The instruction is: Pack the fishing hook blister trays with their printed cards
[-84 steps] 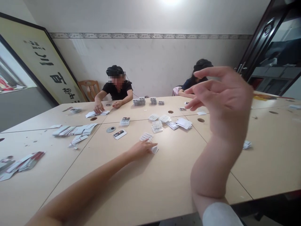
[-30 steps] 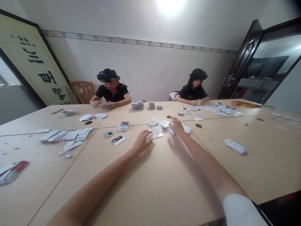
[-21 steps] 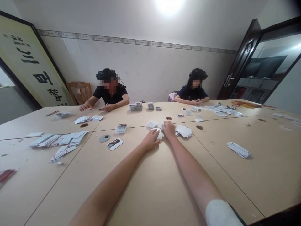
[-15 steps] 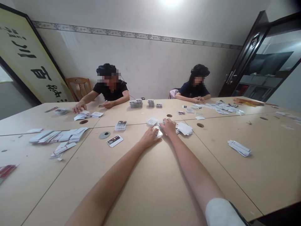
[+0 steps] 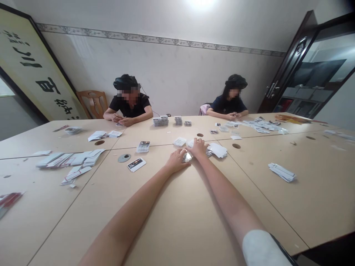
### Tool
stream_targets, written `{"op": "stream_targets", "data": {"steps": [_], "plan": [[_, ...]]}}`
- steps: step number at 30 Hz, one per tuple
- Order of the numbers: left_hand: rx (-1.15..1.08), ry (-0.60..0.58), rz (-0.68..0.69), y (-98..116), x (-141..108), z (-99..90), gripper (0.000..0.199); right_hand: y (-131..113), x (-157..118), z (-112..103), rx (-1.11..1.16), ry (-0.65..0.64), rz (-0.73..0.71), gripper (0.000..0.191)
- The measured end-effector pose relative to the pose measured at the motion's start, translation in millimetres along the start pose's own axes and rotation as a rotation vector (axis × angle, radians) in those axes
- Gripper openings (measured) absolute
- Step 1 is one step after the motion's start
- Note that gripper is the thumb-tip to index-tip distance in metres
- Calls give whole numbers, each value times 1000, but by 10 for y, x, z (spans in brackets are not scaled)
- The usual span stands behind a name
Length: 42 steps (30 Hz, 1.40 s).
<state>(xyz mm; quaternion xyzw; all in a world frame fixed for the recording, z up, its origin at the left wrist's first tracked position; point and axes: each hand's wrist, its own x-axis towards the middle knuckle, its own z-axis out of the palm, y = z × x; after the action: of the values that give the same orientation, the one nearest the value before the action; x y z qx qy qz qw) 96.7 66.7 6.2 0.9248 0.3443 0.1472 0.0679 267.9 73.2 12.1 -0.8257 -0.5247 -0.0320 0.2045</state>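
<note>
My left hand (image 5: pixel 175 162) rests on the table with its fingers curled round the side of a small clear plastic box (image 5: pixel 187 157). Just to the right, my right hand (image 5: pixel 198 148) has its fingers bent and spread, its thumb close to the far edge of that box. Another clear plastic piece (image 5: pixel 190 143) lies beside my right fingertips, partly hidden by them. A further clear box (image 5: pixel 179 142) sits beyond my left hand. White cards (image 5: pixel 218 150) lie in a loose pile right of my right hand.
A clear box with a dark printed card (image 5: pixel 143 146) and a printed card (image 5: pixel 137 164) lie to the left. Stacked boxes (image 5: pixel 161 120) stand farther back. White card strips (image 5: pixel 69 159) spread at left, another bundle (image 5: pixel 282 172) at right. Two people sit opposite, handling small items.
My right hand has shifted slightly, fingers more spread, showing the clear plastic piece beside them. My left hand stays on the box. The left co-worker's reaching hand has drawn back from the cards.
</note>
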Motion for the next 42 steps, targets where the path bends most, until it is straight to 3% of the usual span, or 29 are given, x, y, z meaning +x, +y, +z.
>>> {"op": "stream_targets", "data": {"steps": [3,8,11,21,27,32,37,42], "plan": [[-5,-1,-20,-4,5,-9,52,-25,5,38,7,-20,10,84],[-24,40,-46,12,-15,-51,52,20,9,13,27,-6,29,61],[-56,104,-85,14,-17,-77,53,43,9,-19,32,10,36,52],[-302,359,-298,-119,25,-25,53,54,44,-3,14,-32,112,60],[-635,483,-346,-198,35,-29,54,32,107,1,21,-38,45,48],[-1076,520,-358,-238,87,-46,42,-23,323,10,81,2,49,42],[-1540,449,-423,-264,143,-66,42,-87,450,101,187,39,92,40],[-1819,368,-449,-338,120,-107,42,-214,302,104,330,177,20,45]]}}
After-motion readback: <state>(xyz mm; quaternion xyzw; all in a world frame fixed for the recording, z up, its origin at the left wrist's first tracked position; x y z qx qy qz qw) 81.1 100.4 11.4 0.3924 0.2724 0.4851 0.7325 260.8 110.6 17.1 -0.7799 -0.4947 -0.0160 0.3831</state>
